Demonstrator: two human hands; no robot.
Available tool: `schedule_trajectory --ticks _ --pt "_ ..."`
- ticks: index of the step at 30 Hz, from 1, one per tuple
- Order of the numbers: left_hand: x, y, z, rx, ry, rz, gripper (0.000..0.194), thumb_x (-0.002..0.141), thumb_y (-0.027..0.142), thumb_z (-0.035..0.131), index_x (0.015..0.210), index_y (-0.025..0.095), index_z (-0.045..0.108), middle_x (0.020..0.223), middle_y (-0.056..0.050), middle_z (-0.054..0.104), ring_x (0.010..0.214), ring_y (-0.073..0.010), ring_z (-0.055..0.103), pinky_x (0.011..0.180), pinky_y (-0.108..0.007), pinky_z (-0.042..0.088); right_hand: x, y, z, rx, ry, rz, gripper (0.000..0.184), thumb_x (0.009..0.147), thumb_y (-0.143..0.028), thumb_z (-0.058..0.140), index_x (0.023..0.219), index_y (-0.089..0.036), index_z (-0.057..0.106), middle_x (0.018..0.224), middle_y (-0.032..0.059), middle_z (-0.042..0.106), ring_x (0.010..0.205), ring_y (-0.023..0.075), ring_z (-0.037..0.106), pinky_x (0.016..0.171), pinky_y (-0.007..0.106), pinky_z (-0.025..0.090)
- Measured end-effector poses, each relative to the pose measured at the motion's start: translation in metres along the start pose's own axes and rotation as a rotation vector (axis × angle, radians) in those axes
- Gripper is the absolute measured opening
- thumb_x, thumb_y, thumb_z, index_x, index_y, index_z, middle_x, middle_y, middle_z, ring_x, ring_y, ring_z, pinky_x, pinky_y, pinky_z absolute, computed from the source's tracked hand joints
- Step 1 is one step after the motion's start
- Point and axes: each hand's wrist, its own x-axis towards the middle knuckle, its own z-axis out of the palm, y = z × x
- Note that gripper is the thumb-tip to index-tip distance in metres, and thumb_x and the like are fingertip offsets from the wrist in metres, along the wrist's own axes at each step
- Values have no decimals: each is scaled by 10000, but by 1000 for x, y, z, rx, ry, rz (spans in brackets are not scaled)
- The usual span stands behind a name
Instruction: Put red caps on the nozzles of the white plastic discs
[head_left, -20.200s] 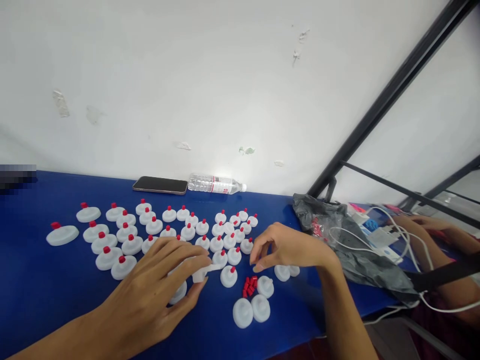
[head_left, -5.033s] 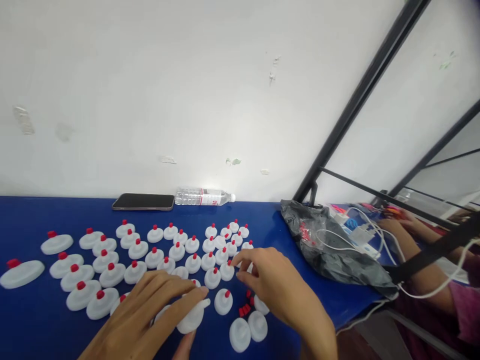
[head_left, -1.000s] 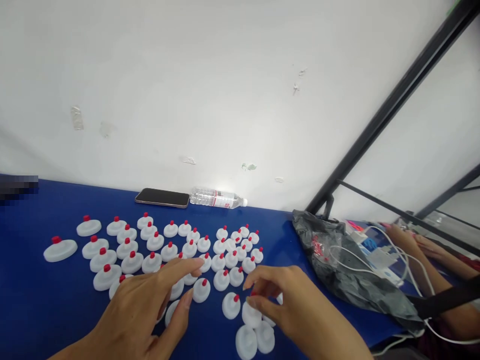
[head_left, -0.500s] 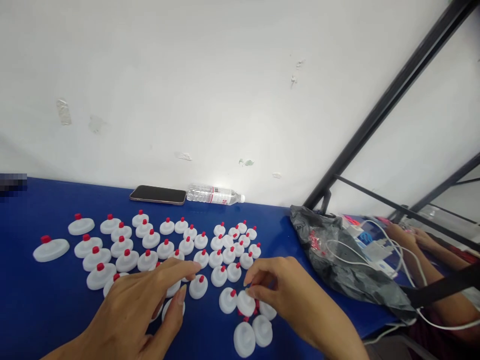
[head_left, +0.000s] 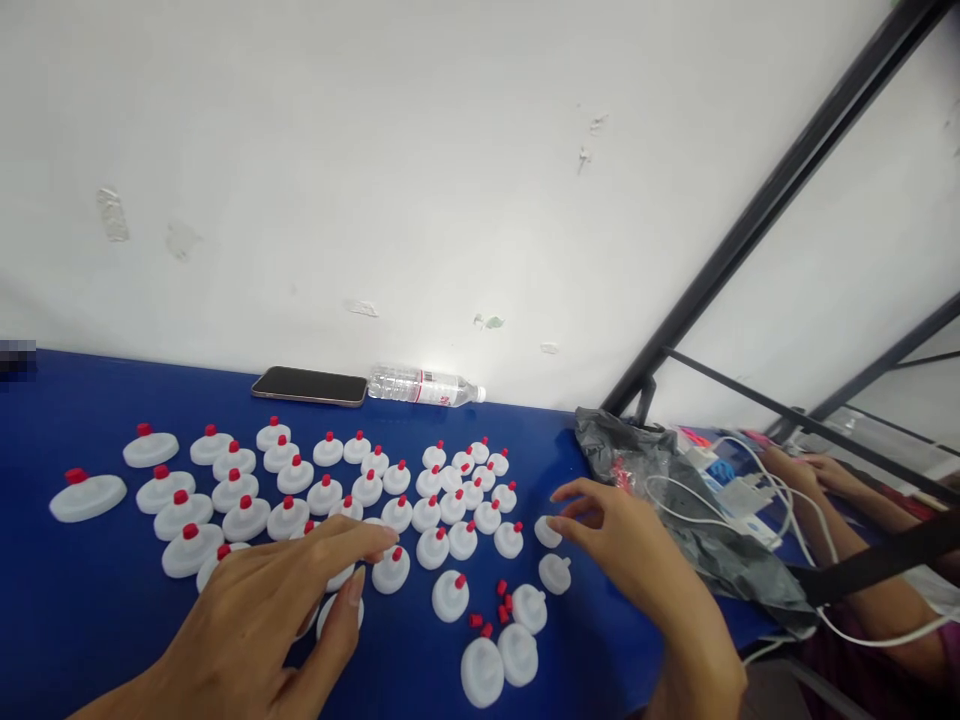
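Observation:
Several white plastic caps with red tips [head_left: 246, 517] stand in rows on the blue table [head_left: 75, 600]. My left hand [head_left: 277, 612] lies flat over the near caps, fingers stretched out, thumb beside a white cap [head_left: 335, 612]. My right hand [head_left: 622, 540] hovers to the right of the rows with its fingers loosely apart, and its thumb tip touches a plain white cap [head_left: 547, 532]. More plain white caps [head_left: 555, 573] and a few loose red tips [head_left: 502, 600] lie just in front of it.
A phone [head_left: 309, 385] and a lying water bottle [head_left: 420, 385] sit against the white wall. A grey plastic bag [head_left: 675, 500] with white cables [head_left: 750, 490] lies at the right. Another person's hands [head_left: 810, 475] work beyond it, by a black metal frame [head_left: 750, 230].
My right hand has moved from the loose caps near the front edge up and to the right, to a plain cap by the bag. My left hand has stayed on the near caps.

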Motion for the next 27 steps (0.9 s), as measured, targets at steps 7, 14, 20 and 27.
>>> schedule_trajectory --ticks 7,14,20,27 --pt "-3 0 3 -2 4 -2 285 1155 205 521 1347 322 696 1052 42 888 912 -137 877 970 -238 671 -18 8 -1 15 -118 0 204 894 -351 833 1066 -258 892 918 62 892 844 294 828 730 367 549" --pt "12 5 -1 -153 -10 109 371 1046 29 578 1208 295 779 1050 -9 837 1060 -207 748 993 -329 627 -22 -3 -3 -49 -99 -47 162 969 -247 748 872 -264 877 881 72 906 864 304 851 770 368 561" --pt "7 7 -2 -102 -101 217 477 1082 84 600 1522 227 717 1409 -33 827 1441 -207 663 1351 -325 460 -52 -65 10 277 -127 -474 154 1078 -328 811 949 -304 894 980 -6 929 888 221 854 857 289 607" --pt "11 3 2 -200 -92 280 291 1145 65 572 1354 207 716 1194 -29 864 1166 -170 780 1213 -298 560 -63 -99 29 339 -340 -608 144 1115 -430 843 1163 -340 945 1107 -8 948 985 227 885 916 303 607"
